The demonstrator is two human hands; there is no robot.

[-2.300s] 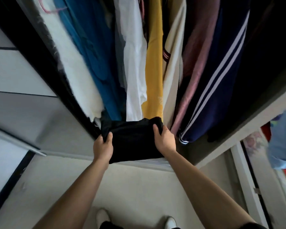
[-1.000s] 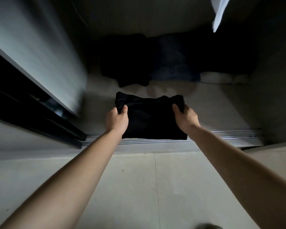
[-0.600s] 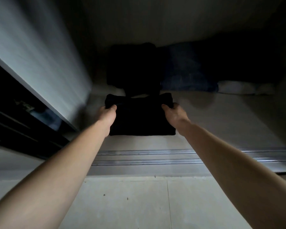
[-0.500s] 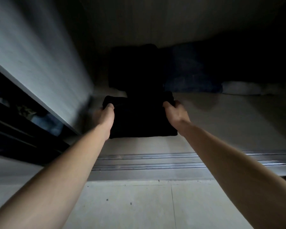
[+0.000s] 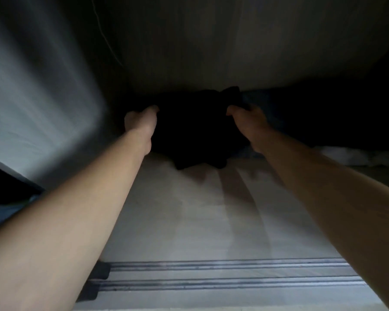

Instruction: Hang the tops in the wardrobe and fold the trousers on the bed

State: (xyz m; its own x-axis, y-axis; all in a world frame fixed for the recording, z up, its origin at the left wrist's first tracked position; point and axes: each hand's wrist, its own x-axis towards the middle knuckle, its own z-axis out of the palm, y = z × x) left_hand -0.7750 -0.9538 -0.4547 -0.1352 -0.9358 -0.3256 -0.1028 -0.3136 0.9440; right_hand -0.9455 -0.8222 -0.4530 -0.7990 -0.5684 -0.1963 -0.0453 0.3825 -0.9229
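Trousers [image 5: 193, 135], outline lost in dark, gripped by left hand [image 5: 139, 124], right hand [image 5: 247, 118]

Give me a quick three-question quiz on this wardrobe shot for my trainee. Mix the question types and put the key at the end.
1. True or false: only the left hand grips the folded black garment.
2. Where are the door tracks relative to the garment? A) nearer the camera B) behind it C) on top of it
3. Fill in: the cloth at the far right on the wardrobe floor is ___ in colour.
Key: 1 false, the right hand grips it too. 2 A. 3 white.
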